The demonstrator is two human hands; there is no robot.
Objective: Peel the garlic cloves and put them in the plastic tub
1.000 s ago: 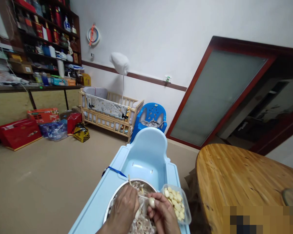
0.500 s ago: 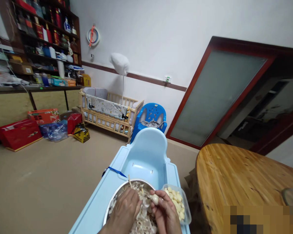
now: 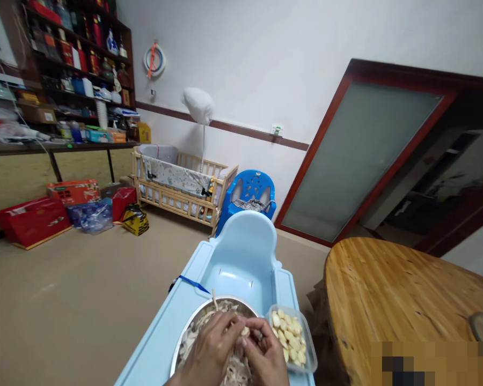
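Note:
My left hand (image 3: 208, 351) and my right hand (image 3: 264, 351) meet over a metal bowl (image 3: 193, 328) full of papery garlic skins at the bottom of the view. Both hands pinch one pale garlic clove (image 3: 245, 331) between their fingertips. Just right of my right hand stands a clear plastic tub (image 3: 293, 339) holding several peeled cloves. Bowl and tub rest on the tray of a light blue child's chair (image 3: 241, 257).
A round wooden table (image 3: 394, 300) is close on the right. Farther off stand a blue plastic chair (image 3: 249, 187), a wooden cot (image 3: 181, 185), red boxes (image 3: 32, 217) on the floor and shelves (image 3: 64, 69) along the left wall. A glass-panelled door (image 3: 358, 155) is behind.
The clove was held up in my right fingers, peeled and clear of the left hand; now both hands have closed together on it, lower over the bowl.

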